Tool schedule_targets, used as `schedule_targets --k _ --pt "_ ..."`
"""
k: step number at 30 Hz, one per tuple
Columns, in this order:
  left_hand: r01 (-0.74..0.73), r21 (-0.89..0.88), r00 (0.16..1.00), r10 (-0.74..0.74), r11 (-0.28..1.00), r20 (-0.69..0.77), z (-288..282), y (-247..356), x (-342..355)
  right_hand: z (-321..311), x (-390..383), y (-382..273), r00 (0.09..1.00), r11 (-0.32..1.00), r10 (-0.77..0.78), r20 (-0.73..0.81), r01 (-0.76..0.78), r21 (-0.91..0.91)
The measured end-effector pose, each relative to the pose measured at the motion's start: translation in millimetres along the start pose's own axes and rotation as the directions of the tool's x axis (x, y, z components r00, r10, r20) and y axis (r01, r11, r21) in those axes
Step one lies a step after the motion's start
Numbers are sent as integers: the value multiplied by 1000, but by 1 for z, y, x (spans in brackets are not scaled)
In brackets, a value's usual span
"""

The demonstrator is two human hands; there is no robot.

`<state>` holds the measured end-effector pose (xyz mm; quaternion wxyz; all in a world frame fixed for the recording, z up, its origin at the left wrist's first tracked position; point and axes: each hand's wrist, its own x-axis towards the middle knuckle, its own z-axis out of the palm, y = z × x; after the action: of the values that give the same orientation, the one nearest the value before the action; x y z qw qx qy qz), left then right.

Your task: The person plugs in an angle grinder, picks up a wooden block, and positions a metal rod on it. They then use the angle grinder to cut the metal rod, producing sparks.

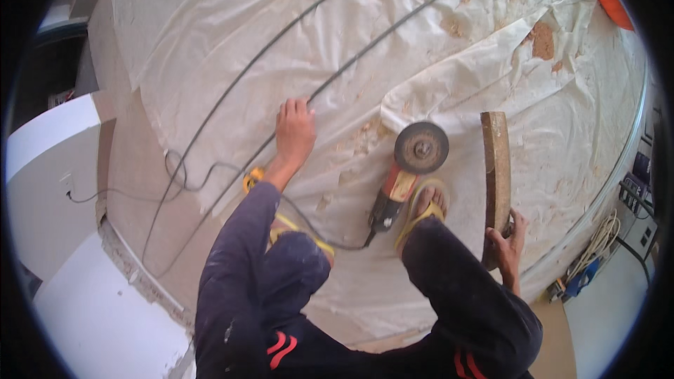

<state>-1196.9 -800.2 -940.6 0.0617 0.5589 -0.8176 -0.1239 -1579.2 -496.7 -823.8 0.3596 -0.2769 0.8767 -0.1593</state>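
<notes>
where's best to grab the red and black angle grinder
I'd grip the angle grinder by its slim black rear body, coming from the left: a yellow-sandalled foot crowds its right, and the round dark disc caps its far end.

hands (pixel 295 132) 2 | grinder (pixel 399 186) 1 | brown plank (pixel 498 161) 1 | sandals (pixel 430 211) 2

A pale, creased sheet (pixel 232 0) covers most of the floor (pixel 123 133), which shows tan toward nine o'clock. An angle grinder (pixel 399 188) lies on the sheet just off centre, toward four o'clock — its disc end pointing to one. Two dark cables (pixel 345 67) run from around one o'clock down to eight — past a yellow fitting (pixel 251 180) at nine. Reddish-brown patches (pixel 543 41) (crumbs or stains, hard to tell) mark two o'clock.
</notes>
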Motion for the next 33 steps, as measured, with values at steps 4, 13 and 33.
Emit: schedule_targets --k 4,13,33 --pt "41 -53 999 -40 998 31 11 -8 7 35 33 -21 995 994 -69 -76 74 76" --pt "2 -8 980 0 1000 198 4 -33 24 -14 36 -133 926 906 -376 33 360 222" --pt "-12 -392 963 116 920 242 -87 -37 28 170 15 -250 521 499 -812 263 853 -150"
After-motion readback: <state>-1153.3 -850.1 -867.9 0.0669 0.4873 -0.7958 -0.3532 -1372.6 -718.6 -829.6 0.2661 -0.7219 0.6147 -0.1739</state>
